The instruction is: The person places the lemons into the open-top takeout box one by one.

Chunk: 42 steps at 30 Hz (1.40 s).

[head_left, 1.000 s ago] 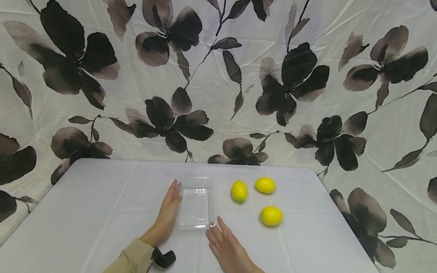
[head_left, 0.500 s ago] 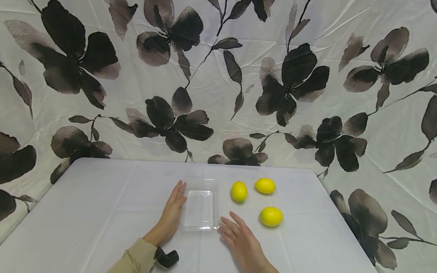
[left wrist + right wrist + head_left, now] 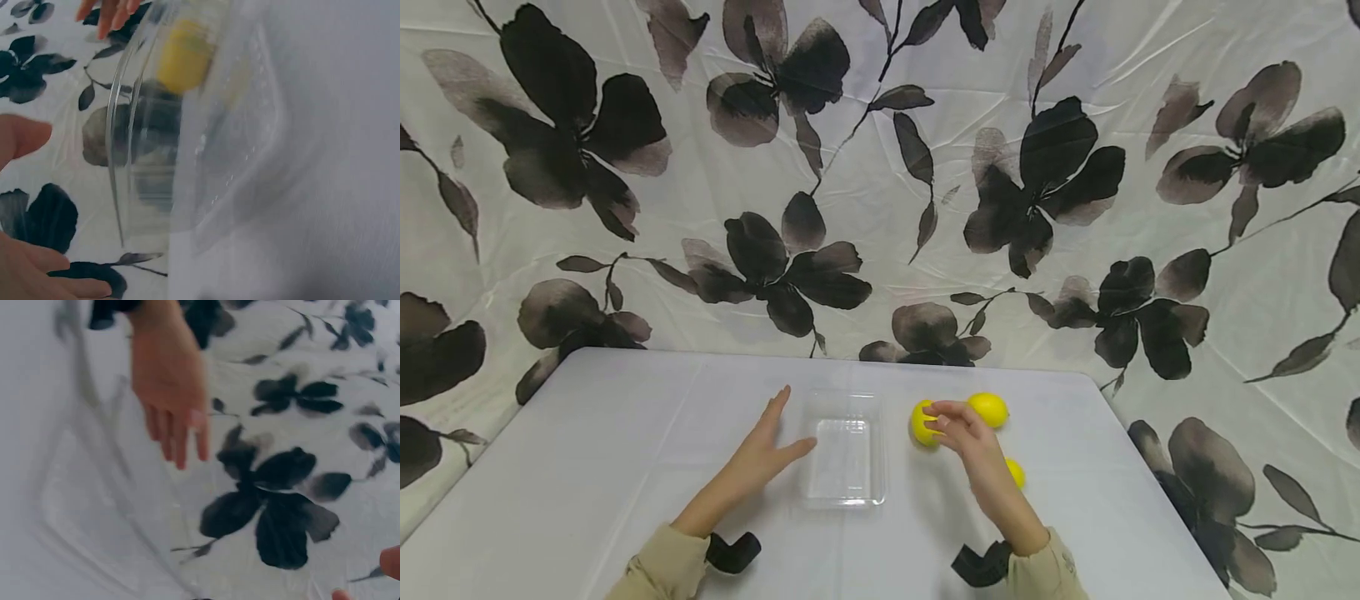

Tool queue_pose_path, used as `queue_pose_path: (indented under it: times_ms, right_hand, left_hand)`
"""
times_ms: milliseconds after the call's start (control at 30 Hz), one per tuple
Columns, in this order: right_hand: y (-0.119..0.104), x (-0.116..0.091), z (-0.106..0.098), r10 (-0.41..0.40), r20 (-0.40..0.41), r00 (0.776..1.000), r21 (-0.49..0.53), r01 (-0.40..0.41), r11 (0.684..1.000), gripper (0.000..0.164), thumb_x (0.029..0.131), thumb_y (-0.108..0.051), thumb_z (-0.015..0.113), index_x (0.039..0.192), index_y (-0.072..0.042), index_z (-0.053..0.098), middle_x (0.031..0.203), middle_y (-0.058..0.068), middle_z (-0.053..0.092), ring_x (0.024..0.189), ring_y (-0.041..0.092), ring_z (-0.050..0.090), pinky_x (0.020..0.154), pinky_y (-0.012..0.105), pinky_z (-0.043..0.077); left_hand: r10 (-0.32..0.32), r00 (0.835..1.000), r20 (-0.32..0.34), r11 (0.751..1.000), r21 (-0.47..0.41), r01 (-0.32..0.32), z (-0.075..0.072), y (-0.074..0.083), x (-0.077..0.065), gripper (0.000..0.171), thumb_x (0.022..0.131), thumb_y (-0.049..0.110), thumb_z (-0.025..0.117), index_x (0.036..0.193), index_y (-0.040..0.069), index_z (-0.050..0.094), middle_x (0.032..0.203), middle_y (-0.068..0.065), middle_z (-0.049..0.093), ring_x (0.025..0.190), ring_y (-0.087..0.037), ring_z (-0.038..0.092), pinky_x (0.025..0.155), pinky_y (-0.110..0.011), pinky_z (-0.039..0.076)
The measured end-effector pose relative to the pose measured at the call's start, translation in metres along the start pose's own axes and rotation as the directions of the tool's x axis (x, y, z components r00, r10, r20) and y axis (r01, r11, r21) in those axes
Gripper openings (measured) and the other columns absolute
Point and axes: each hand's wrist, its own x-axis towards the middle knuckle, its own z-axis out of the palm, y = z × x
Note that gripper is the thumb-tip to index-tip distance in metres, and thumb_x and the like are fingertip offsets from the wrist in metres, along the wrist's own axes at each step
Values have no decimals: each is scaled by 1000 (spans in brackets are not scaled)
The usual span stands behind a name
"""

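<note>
A clear plastic container (image 3: 842, 460) stands on the white table. My left hand (image 3: 752, 458) is just off its left side, thumb and fingers spread, holding nothing. To the right of the container is a yellow lemon (image 3: 921, 425), partly covered by the fingers of my right hand (image 3: 983, 462). Those fingers are loosely bent, and contact with the lemon cannot be made out. A second lemon (image 3: 989, 409) lies behind the right hand, and a third lemon (image 3: 1016, 472) is mostly hidden by it. Through the container wall in the left wrist view, a lemon (image 3: 185, 57) shows.
White cloth covers the table (image 3: 587, 467). A floral fabric backdrop (image 3: 880, 225) rises behind its far edge. Black wrist mounts sit at the left cuff (image 3: 733, 552) and the right cuff (image 3: 981, 565).
The container slid slightly right with my left hand against it; that hand then came away to the left, thumb spreading. My right hand moved from the container's near corner up and right to the lemons.
</note>
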Motion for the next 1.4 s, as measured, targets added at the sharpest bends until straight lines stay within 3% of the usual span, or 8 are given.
queue_pose_path:
  times_ms: [200, 367, 467, 567, 733, 867, 1000, 1400]
  right_hand:
    - [-8, 27, -11, -10, -17, 1000, 78, 11, 997, 37, 104, -23, 49, 132, 2, 51, 138, 19, 53, 129, 36, 49, 113, 45, 36]
    - [-1, 46, -13, 9, -67, 998, -32, -11, 999, 42, 101, -21, 55, 137, 1, 51, 143, 18, 48, 132, 31, 44, 117, 49, 27]
    - [11, 55, -11, 40, -83, 996, -134, -51, 990, 47, 99, -20, 59, 140, -1, 49, 147, 19, 44, 139, 35, 38, 117, 53, 25]
    - [23, 59, -9, 72, -70, 995, -248, -87, 965, 53, 96, -19, 63, 144, -2, 47, 151, 20, 40, 143, 40, 30, 116, 58, 24]
    - [42, 62, -6, 102, -31, 994, -419, -105, 902, 59, 91, -12, 67, 146, -5, 46, 151, 19, 42, 140, 40, 35, 115, 57, 27]
    - [48, 63, -5, 89, -30, 996, -481, -93, 872, 59, 90, -5, 65, 146, -3, 46, 148, 21, 44, 136, 39, 40, 115, 55, 29]
    - [49, 63, -5, 92, -44, 995, -494, -102, 864, 58, 91, -2, 63, 146, -3, 46, 149, 21, 44, 138, 39, 38, 115, 55, 29]
    - [53, 61, -4, 12, -46, 999, -511, -34, 859, 63, 82, 3, 69, 143, -3, 51, 145, 21, 49, 134, 39, 43, 113, 55, 33]
  left_hand:
    - [125, 991, 46, 958, 255, -133, -12, 6, -13, 115, 80, 51, 78, 158, 0, 11, 163, -26, 5, 147, -49, -7, 108, -77, 6]
    - [198, 976, 88, 897, 384, -217, -10, 8, -21, 123, 73, 56, 82, 154, -8, 15, 160, -31, 9, 146, -52, -2, 111, -73, 8]
    - [236, 965, 112, 846, 464, -261, -2, 7, -26, 125, 72, 60, 80, 154, -9, 15, 161, -31, 9, 147, -49, -1, 113, -69, 8]
    - [268, 956, 117, 774, 565, -286, 10, 4, -29, 126, 71, 67, 77, 155, -6, 19, 162, -27, 9, 149, -46, 1, 115, -67, 7]
    - [277, 957, 91, 679, 686, -262, 26, 2, -29, 125, 73, 79, 65, 154, -6, 22, 164, -20, 12, 150, -40, 4, 119, -60, 8]
    - [285, 955, 80, 669, 697, -258, 32, 3, -28, 123, 78, 83, 53, 152, -10, 24, 162, -24, 15, 150, -41, 8, 120, -56, 12]
    - [275, 958, 86, 686, 680, -258, 33, 3, -27, 120, 82, 82, 47, 151, -13, 23, 161, -27, 12, 150, -41, 9, 120, -55, 14]
    - [277, 958, 69, 725, 639, -256, 37, 4, -28, 121, 82, 80, 52, 151, -14, 19, 161, -29, 11, 149, -41, 10, 119, -55, 15]
